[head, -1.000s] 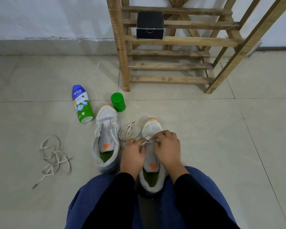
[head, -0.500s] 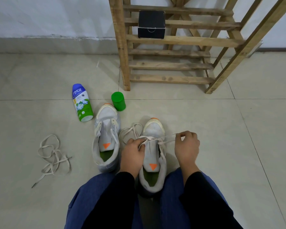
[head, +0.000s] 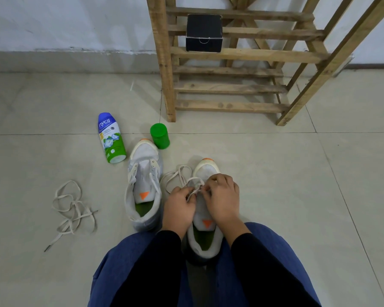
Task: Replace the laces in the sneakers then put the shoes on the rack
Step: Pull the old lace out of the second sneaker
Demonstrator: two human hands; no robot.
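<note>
Two white sneakers with orange tabs and green insoles stand on the tiled floor. The right sneaker (head: 205, 168) sits between my knees; a beige lace (head: 177, 175) runs through its front eyelets and loops onto the floor at its left. My left hand (head: 180, 209) and my right hand (head: 223, 199) meet over its tongue, each pinching the lace. The left sneaker (head: 143, 185) stands unlaced beside it. Another loose lace (head: 72, 210) lies tangled on the floor at the left. The wooden shoe rack (head: 231, 87) stands ahead against the wall.
A black box (head: 204, 33) sits on a rack shelf. A blue and green powder bottle (head: 111, 137) lies on the floor, and a green cap (head: 159, 135) stands by the left sneaker's toe. Bare tiles stretch to the right.
My right hand, which had pulled the lace out to the right, has come back over the shoe's tongue beside my left hand. The lace is slack again.
</note>
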